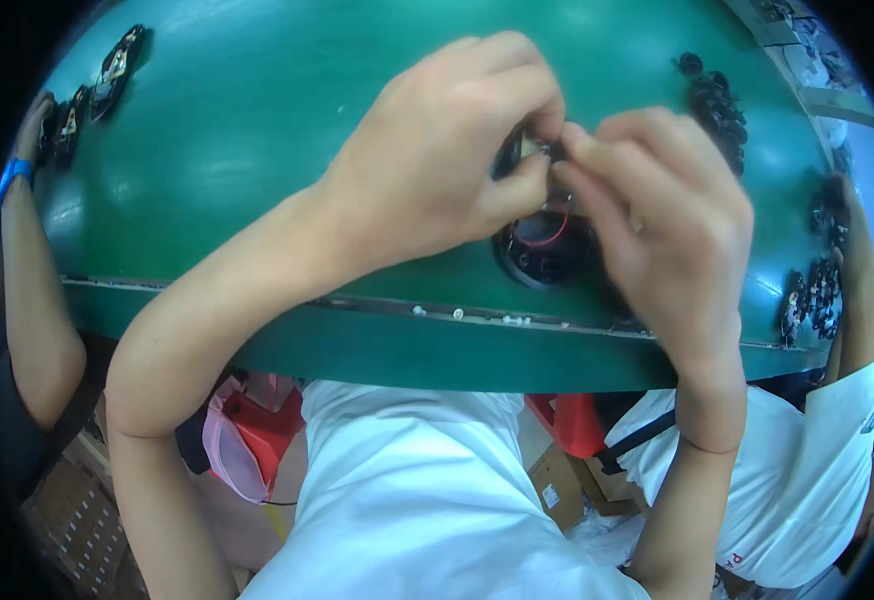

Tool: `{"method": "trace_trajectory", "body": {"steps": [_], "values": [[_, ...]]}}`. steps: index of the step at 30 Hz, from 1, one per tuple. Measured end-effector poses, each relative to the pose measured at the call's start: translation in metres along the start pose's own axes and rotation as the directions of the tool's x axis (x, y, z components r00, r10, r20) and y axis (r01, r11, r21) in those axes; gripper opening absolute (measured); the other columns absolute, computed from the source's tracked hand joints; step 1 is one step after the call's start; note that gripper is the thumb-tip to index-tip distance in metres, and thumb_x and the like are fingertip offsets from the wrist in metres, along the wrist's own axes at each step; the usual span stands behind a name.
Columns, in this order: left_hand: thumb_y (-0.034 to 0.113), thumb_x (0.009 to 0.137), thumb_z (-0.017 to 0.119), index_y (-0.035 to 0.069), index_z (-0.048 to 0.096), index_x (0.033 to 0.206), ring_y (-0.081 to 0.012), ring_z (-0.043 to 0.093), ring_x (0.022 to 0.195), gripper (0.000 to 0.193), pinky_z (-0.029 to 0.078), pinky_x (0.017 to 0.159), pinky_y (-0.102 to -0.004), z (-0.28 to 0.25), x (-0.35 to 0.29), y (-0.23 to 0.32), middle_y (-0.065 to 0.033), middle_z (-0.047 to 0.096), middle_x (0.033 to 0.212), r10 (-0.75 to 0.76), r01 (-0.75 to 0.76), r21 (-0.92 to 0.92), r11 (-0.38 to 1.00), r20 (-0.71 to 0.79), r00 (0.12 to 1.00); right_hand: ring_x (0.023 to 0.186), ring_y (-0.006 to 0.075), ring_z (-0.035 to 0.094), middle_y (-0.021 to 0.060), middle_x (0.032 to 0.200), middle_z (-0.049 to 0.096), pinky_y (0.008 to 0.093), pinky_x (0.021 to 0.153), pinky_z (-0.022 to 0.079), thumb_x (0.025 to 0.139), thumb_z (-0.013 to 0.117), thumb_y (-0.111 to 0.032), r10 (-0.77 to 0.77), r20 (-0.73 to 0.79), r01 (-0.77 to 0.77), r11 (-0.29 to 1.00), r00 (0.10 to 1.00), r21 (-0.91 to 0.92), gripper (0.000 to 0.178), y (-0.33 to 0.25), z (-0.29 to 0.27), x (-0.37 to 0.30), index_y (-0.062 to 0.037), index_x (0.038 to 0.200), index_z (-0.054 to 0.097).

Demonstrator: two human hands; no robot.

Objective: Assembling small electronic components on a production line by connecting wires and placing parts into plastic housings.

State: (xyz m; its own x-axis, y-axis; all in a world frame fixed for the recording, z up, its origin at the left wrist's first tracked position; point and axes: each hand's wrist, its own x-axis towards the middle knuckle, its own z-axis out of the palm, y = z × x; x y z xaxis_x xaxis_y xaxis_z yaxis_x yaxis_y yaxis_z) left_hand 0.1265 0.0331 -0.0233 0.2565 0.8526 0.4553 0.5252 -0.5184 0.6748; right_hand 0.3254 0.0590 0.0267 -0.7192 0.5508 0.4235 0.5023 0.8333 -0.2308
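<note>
A black shell-like assembly [542, 262] with a thin red wire looped in it lies on the green table under my hands. My left hand [457, 140] reaches over its far end, thumb and index finger bent together at the inner parts. Facing it, my right hand [662, 190] pinches at the same spot, thumb and index fingertips nearly meeting the left ones. What sits between the fingertips is too small and covered to make out. The assembly's far part is mostly hidden by the fingers.
Black assemblies [117, 72] lie at the far left by a co-worker's arm [37, 270] with a blue wristband. Black round parts [717, 110] are heaped at the right. Another co-worker's arm [860, 280] reaches to more black parts [812, 300]. Small white pieces [459, 314] rest along the table's front edge.
</note>
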Motion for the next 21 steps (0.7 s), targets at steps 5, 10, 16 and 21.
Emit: {"method": "trace_trajectory", "body": {"steps": [5,10,16,21], "values": [[-0.003,0.074,0.073,0.0,0.063,0.091,-0.0262,0.065,0.087,0.02,0.054,0.078,-0.0337,-0.002,0.0,0.006,-0.0109,0.064,0.099,-0.018,0.018,0.0,1.0,0.012,1.0,0.065,0.0181,0.061,0.0069,0.086,0.067,0.0315,0.057,0.047,0.077,0.082,0.002,0.113,0.088,-0.134,0.949,0.99,0.284,0.02,0.016,-0.003,-0.004,-0.0015,0.096,0.077],[-0.003,0.075,0.075,0.0,0.065,0.092,-0.0247,0.067,0.089,0.02,0.054,0.078,-0.0332,-0.002,0.002,0.006,-0.0102,0.066,0.102,-0.047,0.049,-0.026,0.998,0.053,0.997,0.067,0.0155,0.061,0.0074,0.085,0.067,0.0278,0.057,0.047,0.078,0.083,0.001,0.189,0.039,-0.193,0.952,0.981,0.24,0.024,0.008,0.0,-0.009,-0.002,0.101,0.079],[-0.004,0.076,0.077,0.0,0.067,0.094,-0.0248,0.067,0.088,0.021,0.055,0.078,-0.0335,0.0,-0.001,0.011,-0.0119,0.067,0.105,-0.023,0.024,-0.033,0.999,0.034,0.999,0.068,0.0198,0.063,0.0094,0.087,0.068,0.0292,0.062,0.05,0.08,0.081,-0.002,0.299,0.2,-0.36,0.801,0.933,0.479,0.02,0.024,-0.004,-0.009,0.0005,0.099,0.077],[-0.004,0.076,0.078,0.001,0.067,0.096,-0.0276,0.066,0.093,0.022,0.054,0.079,-0.0356,0.0,0.002,0.016,-0.0128,0.067,0.105,-0.044,0.043,0.018,0.999,0.037,0.998,0.077,0.0273,0.067,0.0106,0.089,0.069,0.0361,0.069,0.054,0.082,0.078,-0.004,0.169,0.118,-0.198,0.932,0.978,0.303,0.017,0.02,-0.014,-0.007,-0.0023,0.099,0.077]]}}
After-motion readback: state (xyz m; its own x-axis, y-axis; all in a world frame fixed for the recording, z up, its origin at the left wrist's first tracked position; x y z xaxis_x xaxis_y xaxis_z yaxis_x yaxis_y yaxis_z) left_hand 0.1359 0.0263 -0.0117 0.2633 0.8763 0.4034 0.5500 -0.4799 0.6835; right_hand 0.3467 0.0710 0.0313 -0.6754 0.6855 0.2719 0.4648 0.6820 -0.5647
